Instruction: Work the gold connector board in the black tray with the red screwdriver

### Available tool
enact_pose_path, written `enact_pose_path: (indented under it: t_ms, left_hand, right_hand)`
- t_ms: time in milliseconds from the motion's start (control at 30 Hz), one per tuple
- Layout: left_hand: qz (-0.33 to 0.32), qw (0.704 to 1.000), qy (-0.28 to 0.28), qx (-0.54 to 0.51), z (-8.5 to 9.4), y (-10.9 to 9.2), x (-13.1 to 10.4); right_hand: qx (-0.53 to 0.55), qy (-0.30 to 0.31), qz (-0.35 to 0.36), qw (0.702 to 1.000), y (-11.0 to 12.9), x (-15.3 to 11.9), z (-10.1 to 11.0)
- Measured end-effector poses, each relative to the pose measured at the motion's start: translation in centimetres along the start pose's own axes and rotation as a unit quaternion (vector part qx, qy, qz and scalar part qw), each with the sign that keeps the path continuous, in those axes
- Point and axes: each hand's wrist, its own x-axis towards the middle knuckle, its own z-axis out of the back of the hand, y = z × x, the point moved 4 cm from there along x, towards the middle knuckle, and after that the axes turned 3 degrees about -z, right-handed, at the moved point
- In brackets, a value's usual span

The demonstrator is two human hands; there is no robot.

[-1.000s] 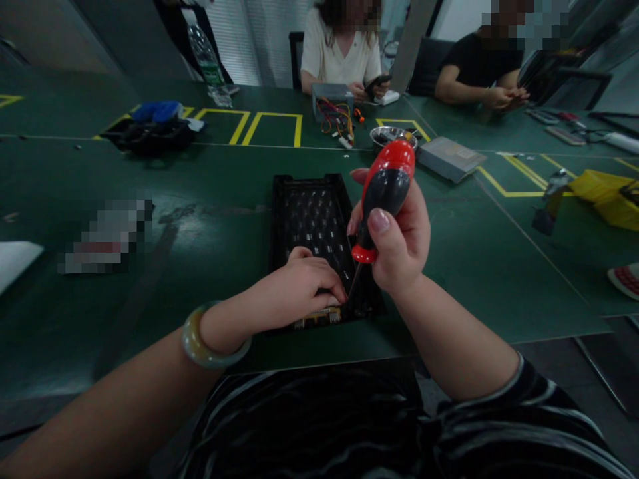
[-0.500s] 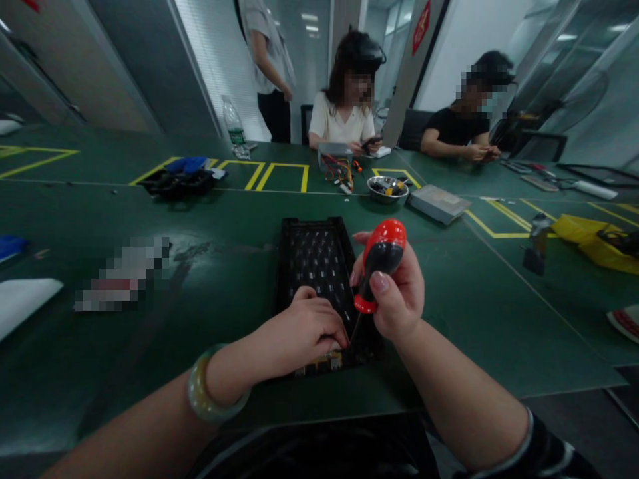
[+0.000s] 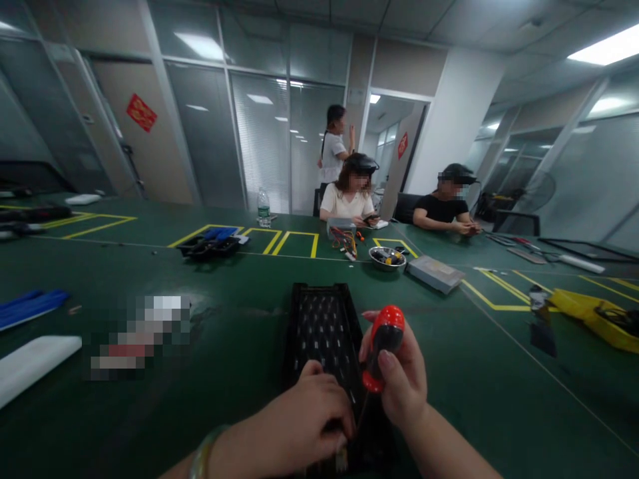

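A screwdriver [image 3: 388, 340] with a bulbous red and black handle is gripped in my right hand [image 3: 407, 379]. Its thin shaft slopes down toward the near right part of a black rectangular case [image 3: 324, 332], which lies lengthwise before me with rows of small pale marks on its top. My left hand [image 3: 304, 419] rests over the near end of that case, fingers curled and pressed together close to the shaft. Whatever those fingers pinch is hidden. A bit of gold-coloured part [image 3: 341, 459] shows below them.
Beyond the case stand a metal bowl [image 3: 387, 259] of small parts, a grey flat box [image 3: 435, 274] and a box with coloured wires [image 3: 342, 231]. Blue gloves [image 3: 32, 307] and a white object [image 3: 37, 366] lie left. A yellow bag [image 3: 594, 319] is right. Two people sit opposite; another stands behind.
My view has tilted up, so the table and hands appear lower. Both hands keep about the same places at the case, the screwdriver still held. The standing person appears farther right.
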Motion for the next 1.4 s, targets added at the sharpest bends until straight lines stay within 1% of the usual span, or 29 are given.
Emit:
enact_pose_path:
  t_ms: [200, 367, 433, 533, 700, 900, 1067, 1267, 1400]
  left_hand:
    - [0.026, 0.999, -0.021, -0.038, 0.4, 0.3, 0.1]
    - [0.048, 0.994, -0.048, -0.081, 0.0, 1.3, 0.1]
    - [0.067, 0.992, -0.052, -0.090, -0.1, 1.6, 0.0]
    - [0.098, 0.988, -0.052, -0.108, 0.1, 1.7, -0.1]
    - [0.126, 0.978, -0.054, -0.155, 0.7, 1.4, -0.2]
    - [0.124, 0.963, -0.033, -0.238, 0.6, 1.4, -0.1]
    - [0.120, 0.951, -0.024, -0.284, 0.8, 1.3, 0.1]
    - [0.122, 0.952, -0.032, -0.277, 0.6, 1.9, 0.1]
    - [0.098, 0.958, -0.028, -0.267, 0.8, 1.5, 0.0]
  right_hand:
    - [0.020, -0.053, 0.001, 0.998, 0.4, 0.4, 0.4]
    - [0.007, -0.094, 0.009, 0.996, 0.5, 0.6, 0.8]
    - [0.004, -0.109, 0.015, 0.994, 0.6, 0.5, 0.9]
    - [0.010, -0.119, 0.031, 0.992, 0.9, 0.5, 0.9]
    - [-0.011, -0.129, 0.063, 0.990, 1.5, 0.7, 0.9]
    - [-0.021, -0.144, 0.064, 0.987, 1.4, 0.6, 1.2]
    - [-0.030, -0.153, 0.073, 0.985, 1.5, 0.8, 1.2]
    - [-0.037, -0.157, 0.082, 0.984, 1.4, 0.9, 1.3]
    - [-0.025, -0.170, 0.062, 0.983, 1.3, 0.8, 1.4]
